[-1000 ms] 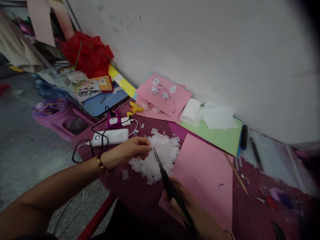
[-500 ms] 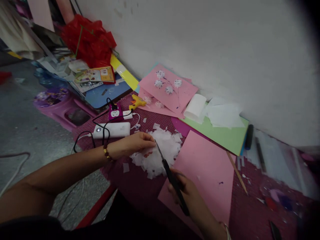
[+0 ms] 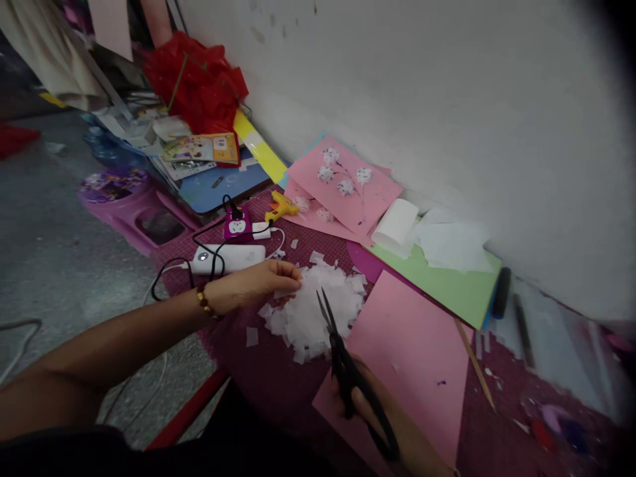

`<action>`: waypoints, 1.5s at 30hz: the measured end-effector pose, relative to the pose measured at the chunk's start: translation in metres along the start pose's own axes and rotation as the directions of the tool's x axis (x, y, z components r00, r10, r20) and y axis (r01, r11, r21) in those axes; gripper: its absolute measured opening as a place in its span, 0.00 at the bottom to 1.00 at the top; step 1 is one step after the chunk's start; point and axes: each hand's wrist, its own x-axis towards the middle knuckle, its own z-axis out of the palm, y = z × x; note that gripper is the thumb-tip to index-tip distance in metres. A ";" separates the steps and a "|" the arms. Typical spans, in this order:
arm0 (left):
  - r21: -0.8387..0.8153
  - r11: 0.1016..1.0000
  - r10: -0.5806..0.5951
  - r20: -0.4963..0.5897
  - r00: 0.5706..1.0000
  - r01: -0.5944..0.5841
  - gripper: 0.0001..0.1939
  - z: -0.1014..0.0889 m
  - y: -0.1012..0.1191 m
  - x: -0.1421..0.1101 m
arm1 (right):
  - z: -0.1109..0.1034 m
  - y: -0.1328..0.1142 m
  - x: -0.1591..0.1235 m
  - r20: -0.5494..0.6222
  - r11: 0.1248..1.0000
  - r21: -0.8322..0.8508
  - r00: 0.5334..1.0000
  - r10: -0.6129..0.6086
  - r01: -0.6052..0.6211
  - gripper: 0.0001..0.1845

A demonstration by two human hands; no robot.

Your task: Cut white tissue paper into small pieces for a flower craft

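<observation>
My left hand (image 3: 261, 281) is pinching closed on what looks like a white paper piece (image 3: 285, 292); my right hand (image 3: 385, 401) is gripping black-handled scissors (image 3: 336, 343), whose slightly parted blades are pointing to eleven o'clock, tips hovering at four o'clock from that pinch, just apart, over paper scraps (image 3: 322, 315)

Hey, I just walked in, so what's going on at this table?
Someone is working with scraps. Their right hand holds black-handled scissors, blades slightly parted and apart from the left hand. The left fingers seem to pinch a small white scrap above a loose white pile. A pink sheet lies beside the pile, and farther back, speckled white puffs sit on pink paper.
</observation>
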 end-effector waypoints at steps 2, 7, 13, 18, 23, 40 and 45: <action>-0.013 1.000 -0.007 -0.004 1.000 0.007 0.13 0.001 -0.004 0.002 | 0.003 -0.002 0.002 -0.008 1.000 -0.020 1.000 0.011 -0.011 0.25; 0.038 0.999 -0.033 0.009 0.999 0.033 0.12 0.008 -0.011 0.006 | 0.014 -0.010 0.015 -0.054 0.999 0.025 0.998 0.032 -0.031 0.32; 0.045 0.996 -0.071 -0.003 0.997 0.071 0.13 0.012 -0.009 0.008 | 0.015 -0.009 0.021 -0.083 0.999 0.003 0.995 0.046 -0.046 0.34; -0.100 0.995 -0.003 -0.001 1.000 0.003 0.14 0.010 -0.007 0.008 | 0.008 0.000 0.011 -0.059 1.000 0.029 0.998 0.006 -0.004 0.27; -0.211 0.977 0.035 -0.008 0.999 -0.036 0.13 0.012 -0.011 0.011 | 0.004 0.001 0.005 -0.034 0.999 0.012 0.999 -0.034 0.035 0.32; -0.089 0.995 -0.050 0.031 0.998 0.053 0.10 0.016 -0.015 0.018 | 0.016 -0.011 0.022 -0.150 0.998 0.051 0.987 0.049 -0.042 0.36; -0.085 0.995 -0.044 0.036 0.998 0.046 0.09 0.020 -0.014 0.019 | 0.018 -0.013 0.024 -0.165 0.997 0.053 0.984 0.063 -0.055 0.31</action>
